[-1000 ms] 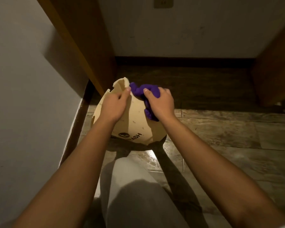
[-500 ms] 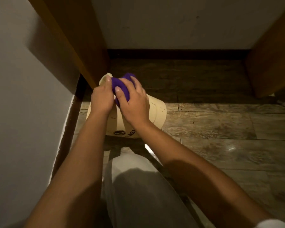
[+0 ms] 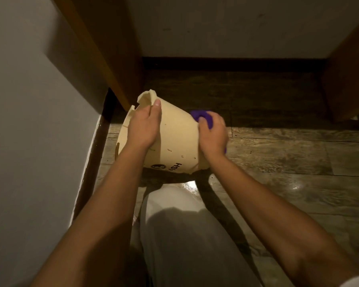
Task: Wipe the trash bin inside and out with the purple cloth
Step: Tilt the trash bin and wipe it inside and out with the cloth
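Presently the bin point(image 3: 174, 139), a cream plastic tub with dark lettering near its wider end, lies tilted on its side over the floor point(image 3: 278, 158), close to the left wall point(image 3: 29, 121) and just in front of a wooden panel point(image 3: 104, 48). Its long axis runs from lower centre up and to the right; which end is the mouth cannot be told. The upper left edge is notched and chipped, and small dark specks mark the side wall. The left hand point(image 3: 143, 127) is spread over the upper side of the bin, fingers curled across the wall and thumb raised near the chipped edge, gripping it. The right hand point(image 3: 212, 135) is closed around the cloth point(image 3: 203, 118), a bunched purple wad pressed against the bin's right side; part of the cloth shows above the knuckles and a small part below the wrist. Both forearms reach in from the bottom of the view. A pale-trousered knee point(image 3: 174, 224) sits below the bin. A second wooden panel point(image 3: 348, 79) stands at the right, well apart from the bin, and a dark skirting point(image 3: 234, 64) runs along the back wall.
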Demonstrator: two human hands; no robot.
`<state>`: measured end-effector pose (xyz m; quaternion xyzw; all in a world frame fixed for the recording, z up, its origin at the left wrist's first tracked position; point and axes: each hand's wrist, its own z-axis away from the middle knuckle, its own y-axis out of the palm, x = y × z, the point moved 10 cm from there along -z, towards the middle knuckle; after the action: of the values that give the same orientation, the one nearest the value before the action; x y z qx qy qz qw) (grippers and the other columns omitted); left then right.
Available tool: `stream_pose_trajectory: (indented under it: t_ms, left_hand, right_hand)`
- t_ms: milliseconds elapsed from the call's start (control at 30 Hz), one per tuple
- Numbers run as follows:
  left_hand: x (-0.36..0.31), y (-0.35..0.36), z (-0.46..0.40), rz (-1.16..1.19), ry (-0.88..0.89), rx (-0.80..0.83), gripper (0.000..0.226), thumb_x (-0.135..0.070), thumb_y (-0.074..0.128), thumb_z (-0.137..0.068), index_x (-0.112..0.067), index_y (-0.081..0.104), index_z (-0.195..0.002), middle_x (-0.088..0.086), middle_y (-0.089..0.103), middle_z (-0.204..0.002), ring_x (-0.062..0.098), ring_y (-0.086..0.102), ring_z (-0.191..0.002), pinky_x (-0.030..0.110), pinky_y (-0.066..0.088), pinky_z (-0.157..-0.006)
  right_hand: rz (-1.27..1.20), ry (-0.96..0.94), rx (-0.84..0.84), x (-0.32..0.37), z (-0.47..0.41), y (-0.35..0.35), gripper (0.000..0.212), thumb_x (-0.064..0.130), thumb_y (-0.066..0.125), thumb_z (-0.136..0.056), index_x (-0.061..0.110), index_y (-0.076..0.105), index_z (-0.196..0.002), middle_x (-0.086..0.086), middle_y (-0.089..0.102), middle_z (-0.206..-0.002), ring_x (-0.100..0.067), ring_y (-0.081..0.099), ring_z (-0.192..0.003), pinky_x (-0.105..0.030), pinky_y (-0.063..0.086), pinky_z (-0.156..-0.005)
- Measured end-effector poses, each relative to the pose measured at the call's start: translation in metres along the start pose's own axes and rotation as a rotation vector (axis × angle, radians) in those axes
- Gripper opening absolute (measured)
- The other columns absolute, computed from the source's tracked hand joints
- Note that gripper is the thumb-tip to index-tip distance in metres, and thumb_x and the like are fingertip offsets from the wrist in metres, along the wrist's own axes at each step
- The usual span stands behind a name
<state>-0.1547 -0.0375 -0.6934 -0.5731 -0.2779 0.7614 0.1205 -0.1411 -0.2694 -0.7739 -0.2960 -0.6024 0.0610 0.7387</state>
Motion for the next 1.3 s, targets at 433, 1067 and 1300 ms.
stream_pose_trajectory:
  t_ms: [433,1067,1300]
  left_hand:
    - [0.004,-0.011,-0.015,0.011,-0.099,-0.083,0.063,-0.051,0.035,-0.105,0.002,0.065,-0.122,0.028,0.066,-0.124,0.044,0.06,-0.116,0.044,0.048,-0.091]
    - [0.027,-0.016,0.022,0.058,-0.078,-0.077,0.042,-0.064,0.032,-0.102,-0.041,0.051,-0.073,-0.013,0.058,-0.079,0.006,0.054,-0.075,0.027,0.038,-0.061]
    - [0.021,-0.004,0.011,0.152,-0.095,-0.177,0.044,-0.032,0.042,-0.107,-0.018,0.061,-0.069,0.002,0.059,-0.067,0.02,0.055,-0.067,0.04,0.043,-0.067]
  right_hand:
    - [0.122,-0.184,0.005,0.008,0.022,0.02,0.041,0.044,0.05,-0.102,0.027,0.06,-0.138,-0.007,0.044,-0.157,-0.032,0.043,-0.14,-0.056,0.042,-0.109]
    - [-0.017,-0.043,-0.095,-0.012,-0.027,-0.018,0.037,0.039,0.051,-0.103,0.017,0.064,-0.129,-0.003,0.061,-0.124,-0.024,0.06,-0.109,-0.038,0.05,-0.09]
    - [-0.124,-0.442,0.065,0.103,0.059,0.04,0.037,0.035,0.05,-0.103,0.017,0.063,-0.132,-0.004,0.064,-0.132,-0.016,0.054,-0.119,-0.031,0.047,-0.097]
